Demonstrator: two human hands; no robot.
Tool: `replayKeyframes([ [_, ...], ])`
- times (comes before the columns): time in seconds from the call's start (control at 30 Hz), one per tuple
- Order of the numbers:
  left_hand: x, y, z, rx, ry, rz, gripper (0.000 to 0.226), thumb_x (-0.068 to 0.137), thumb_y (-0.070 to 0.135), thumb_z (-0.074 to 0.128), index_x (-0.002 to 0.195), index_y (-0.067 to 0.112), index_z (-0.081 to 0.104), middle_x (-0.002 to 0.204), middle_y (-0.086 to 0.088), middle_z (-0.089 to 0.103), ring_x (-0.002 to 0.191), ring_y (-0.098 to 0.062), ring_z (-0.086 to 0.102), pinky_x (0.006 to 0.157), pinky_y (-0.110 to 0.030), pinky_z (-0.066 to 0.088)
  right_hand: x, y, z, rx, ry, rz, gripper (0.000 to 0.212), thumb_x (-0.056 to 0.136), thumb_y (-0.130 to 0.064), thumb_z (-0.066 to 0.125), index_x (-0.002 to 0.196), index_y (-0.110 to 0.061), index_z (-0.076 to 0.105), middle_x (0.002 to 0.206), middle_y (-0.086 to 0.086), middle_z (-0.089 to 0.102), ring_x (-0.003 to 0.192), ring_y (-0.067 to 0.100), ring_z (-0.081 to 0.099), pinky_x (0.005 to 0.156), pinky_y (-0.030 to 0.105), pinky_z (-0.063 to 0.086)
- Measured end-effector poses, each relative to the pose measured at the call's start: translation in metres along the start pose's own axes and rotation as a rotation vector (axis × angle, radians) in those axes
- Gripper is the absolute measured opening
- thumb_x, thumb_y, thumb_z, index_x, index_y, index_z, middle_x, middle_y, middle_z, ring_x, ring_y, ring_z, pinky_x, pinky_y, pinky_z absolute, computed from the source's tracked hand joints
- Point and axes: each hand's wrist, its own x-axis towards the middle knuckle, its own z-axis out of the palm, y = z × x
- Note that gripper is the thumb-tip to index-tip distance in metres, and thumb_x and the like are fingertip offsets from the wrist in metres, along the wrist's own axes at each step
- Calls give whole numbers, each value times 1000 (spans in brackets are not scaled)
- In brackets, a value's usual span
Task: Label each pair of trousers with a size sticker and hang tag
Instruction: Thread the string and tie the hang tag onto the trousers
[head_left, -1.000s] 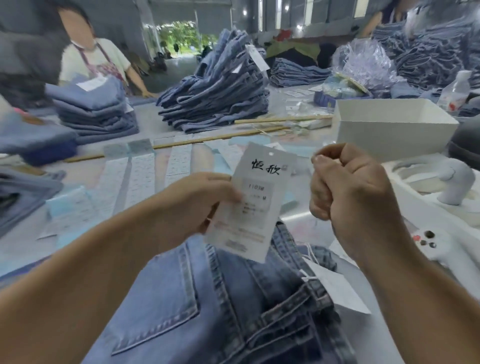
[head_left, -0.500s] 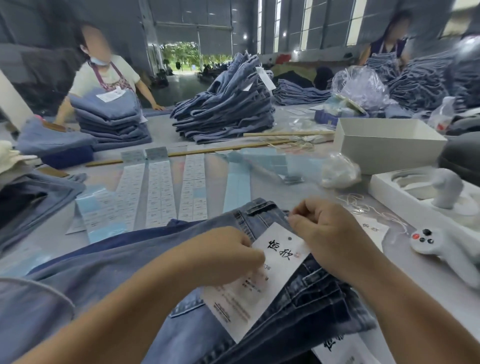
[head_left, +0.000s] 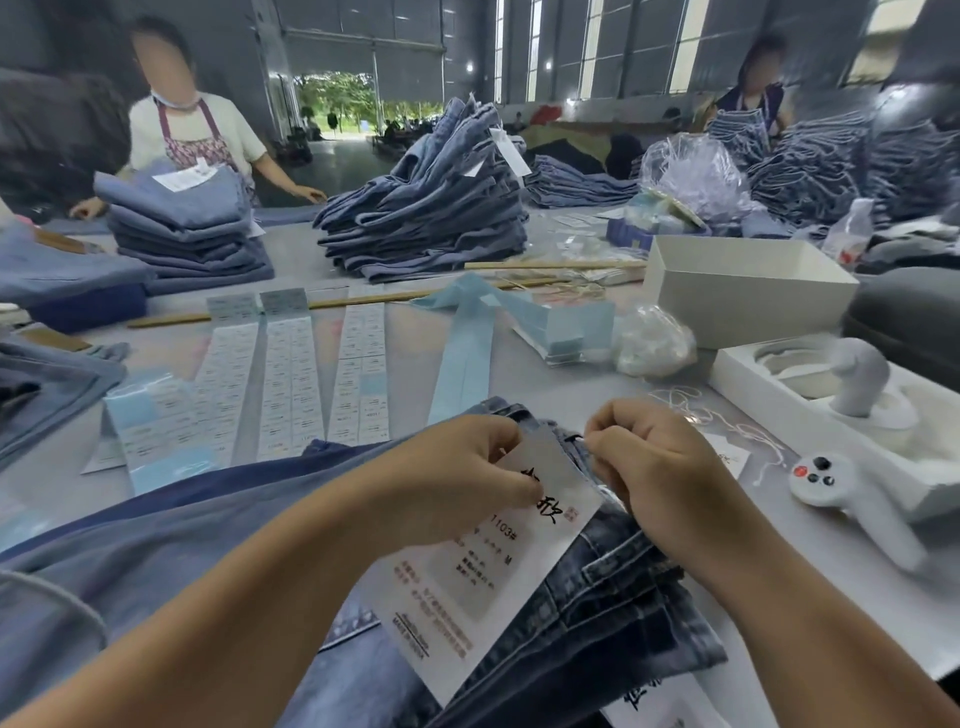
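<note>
The hang tag (head_left: 485, 561) is being fastened to the waistband of the top pair of trousers (head_left: 597, 603), which lies on the counter (head_left: 810, 587) at 6 o'clock in the view. The step is judged to be the threading of the tag's string through a belt loop; it would be done well if the loop were kept taut and the tag held flat, so that the string is drawn fully through before release. The string itself cannot be made out at the fingers.

The left hand (head_left: 457, 483) is curled at the tag's upper edge, at 11 o'clock from the tag's middle, and the card is pinched between thumb and fingers. The right hand (head_left: 660, 473) is closed into a loose fist at 1 o'clock from the tag, knuckles up, pressed to the waistband; what is gripped inside it cannot be told. Both forearms are brought in from 6 o'clock, converging on the tag. The size sticker strips (head_left: 291, 384) lie at 10 o'clock, well apart from the hands
</note>
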Motion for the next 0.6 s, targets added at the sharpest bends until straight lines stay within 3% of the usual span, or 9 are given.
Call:
replayKeyframes([
  [0.17,6,10,6,33,-82,-20,10,94,17,61,93,9,67,83,-15,67,74,-26,64,77,-51,55,-7,4,-4,-28,17,-40,27,92,-12,47,65,-9,47,54,-5,41,48,8,33,44,22,29],
  [0.33,7,17,10,-17,-102,-77,10,94,19,64,87,16,72,80,-6,72,74,-23,69,77,-40,56,-17,11,-18,-153,-12,5,28,90,-18,51,62,-18,51,52,-8,47,49,7,40,46,20,33],
  [0.43,4,19,13,14,-114,-81,9,92,22,65,87,22,73,87,-8,74,83,-29,72,82,-42,57,-24,16,-20,-258,-10,38,27,90,-19,52,64,-20,52,54,-10,51,49,3,42,48,18,36],
  [0.6,-1,19,17,63,-66,-46,7,85,24,72,79,23,69,71,2,66,68,-17,63,66,-33,50,-32,16,-8,-294,91,-22,24,94,-21,49,70,-20,53,57,-4,55,49,5,44,49,27,37],
])
